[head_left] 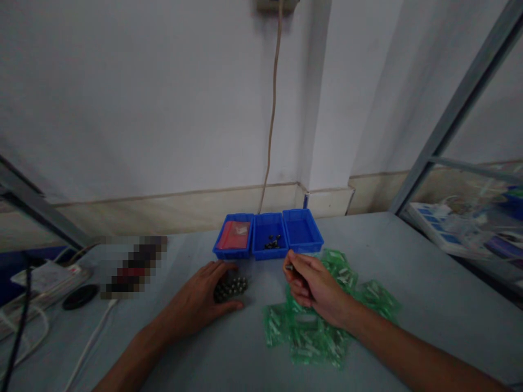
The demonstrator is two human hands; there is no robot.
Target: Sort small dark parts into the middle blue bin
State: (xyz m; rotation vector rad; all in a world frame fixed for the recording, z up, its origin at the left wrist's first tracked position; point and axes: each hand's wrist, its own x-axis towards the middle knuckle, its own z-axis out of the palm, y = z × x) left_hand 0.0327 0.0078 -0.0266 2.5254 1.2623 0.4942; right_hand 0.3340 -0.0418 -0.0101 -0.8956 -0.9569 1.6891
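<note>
My left hand (204,296) rests on the table, its thumb and fingers spread apart around a cluster of small shiny round-topped metal parts (237,285). Part of the cluster is hidden by the hand. My right hand (310,280) is closed, with a small metal part (290,267) pinched between thumb and index finger; its exact kind is too small to tell. Under and beside that hand lie several green clear bags (312,343) with small metal pieces inside. Just beyond both hands, a blue middle bin (267,223) holds a few dark metal parts.
The left blue bin (232,253) contains a red bag (233,235); the right blue bin (302,228) stands beside the middle one. A black round object (80,297) and a white cable (92,340) lie at left. Metal frame posts (445,125) rise at the sides.
</note>
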